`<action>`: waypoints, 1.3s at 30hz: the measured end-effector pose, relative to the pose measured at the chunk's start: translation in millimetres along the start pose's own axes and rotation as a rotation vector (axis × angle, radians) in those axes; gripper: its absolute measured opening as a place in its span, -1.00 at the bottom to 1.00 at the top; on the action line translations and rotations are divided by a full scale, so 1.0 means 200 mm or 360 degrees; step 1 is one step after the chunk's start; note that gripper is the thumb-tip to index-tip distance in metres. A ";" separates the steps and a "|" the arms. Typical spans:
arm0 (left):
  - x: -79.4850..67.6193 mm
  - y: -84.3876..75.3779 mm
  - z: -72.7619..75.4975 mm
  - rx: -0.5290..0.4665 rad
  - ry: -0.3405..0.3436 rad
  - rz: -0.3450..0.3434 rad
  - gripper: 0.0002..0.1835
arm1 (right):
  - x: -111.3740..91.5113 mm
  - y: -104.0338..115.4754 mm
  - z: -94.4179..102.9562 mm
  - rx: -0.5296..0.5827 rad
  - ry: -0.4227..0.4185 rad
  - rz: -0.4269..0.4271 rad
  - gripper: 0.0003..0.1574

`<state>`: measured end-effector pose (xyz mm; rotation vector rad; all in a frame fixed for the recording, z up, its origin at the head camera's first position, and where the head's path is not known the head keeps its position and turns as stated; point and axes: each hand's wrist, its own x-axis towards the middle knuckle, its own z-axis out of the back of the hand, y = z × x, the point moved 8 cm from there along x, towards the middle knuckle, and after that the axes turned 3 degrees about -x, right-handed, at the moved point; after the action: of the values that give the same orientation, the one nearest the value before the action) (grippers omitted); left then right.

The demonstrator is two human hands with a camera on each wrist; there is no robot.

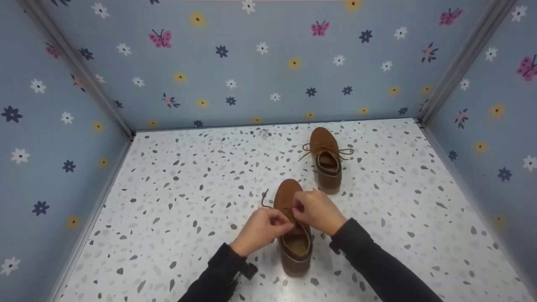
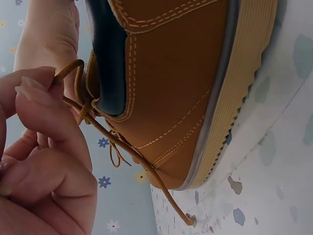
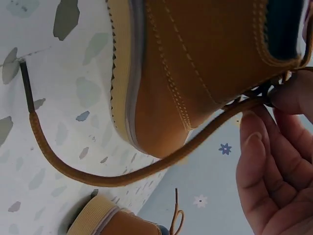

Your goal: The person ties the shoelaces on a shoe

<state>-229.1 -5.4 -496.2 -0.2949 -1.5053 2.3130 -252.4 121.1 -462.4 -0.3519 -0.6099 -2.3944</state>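
A brown lace-up shoe (image 1: 289, 191) stands on the speckled floor with its toe pointing away from me. My left hand (image 1: 263, 228) is over its left side, pinching a bent piece of shoelace (image 2: 79, 66) between thumb and forefinger. From the right, my right hand (image 1: 316, 209) reaches over the tongue. Its thumb and fingers pinch the lace (image 3: 122, 179) close to the knot area, as the right wrist view shows. A loose lace end curves down beside the shoe and has a dark tip. Part of the lacing is hidden behind my fingers.
The matching shoe (image 1: 323, 136) stands farther off to the right, its lace tied in a bow. Blue panels (image 1: 243, 63) printed with flowers and butterflies enclose the speckled floor (image 1: 188, 188) at the back and on both sides.
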 end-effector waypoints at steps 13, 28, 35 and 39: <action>0.11 0.12 0.10 -0.0257 -0.0299 0.0261 -0.69 | -0.06 0.00 0.00 0.0016 -0.0228 0.0118 -0.76; 0.14 0.20 -0.01 -0.0595 -0.0026 0.0480 -0.87 | -0.10 -0.01 0.01 0.0096 -0.0283 0.0191 -0.83; 0.13 0.19 -0.01 -0.0752 -0.0052 0.0457 -0.89 | -0.19 0.05 0.06 0.0228 -0.0340 0.0029 -0.79; 0.12 0.19 -0.01 -0.0786 -0.0058 0.0456 -0.91 | -0.22 0.11 0.06 0.0107 -0.0386 0.0030 -0.65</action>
<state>-257.5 -7.9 -531.0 -0.6350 -2.1652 2.1165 -204.3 134.8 -462.8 -0.6221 -0.7897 -2.3245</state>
